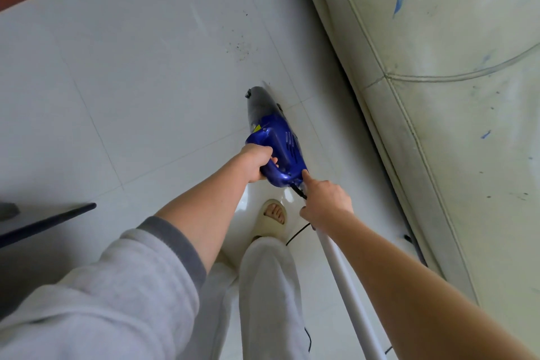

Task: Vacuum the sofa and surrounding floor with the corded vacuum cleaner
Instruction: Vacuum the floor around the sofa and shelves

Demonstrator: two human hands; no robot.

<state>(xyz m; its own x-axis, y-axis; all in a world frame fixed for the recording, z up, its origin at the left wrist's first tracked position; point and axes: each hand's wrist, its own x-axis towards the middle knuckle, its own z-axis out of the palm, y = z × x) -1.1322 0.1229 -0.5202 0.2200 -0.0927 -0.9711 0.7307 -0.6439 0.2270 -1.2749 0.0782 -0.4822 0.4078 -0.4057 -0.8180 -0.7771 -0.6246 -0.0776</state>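
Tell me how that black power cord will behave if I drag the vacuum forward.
The cord looks thin and floppy, curving loosely over the floor, so it should probably trail behind the vacuum. It lies beside the slippered foot, so it might snag there.

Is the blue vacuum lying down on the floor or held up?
Held up. The left hand grips the blue vacuum by its handle, nose pointing down at the floor tiles.

Blue handheld vacuum cleaner (274,143) angled nose-down over white floor (131,82), beside cream sofa (438,67)
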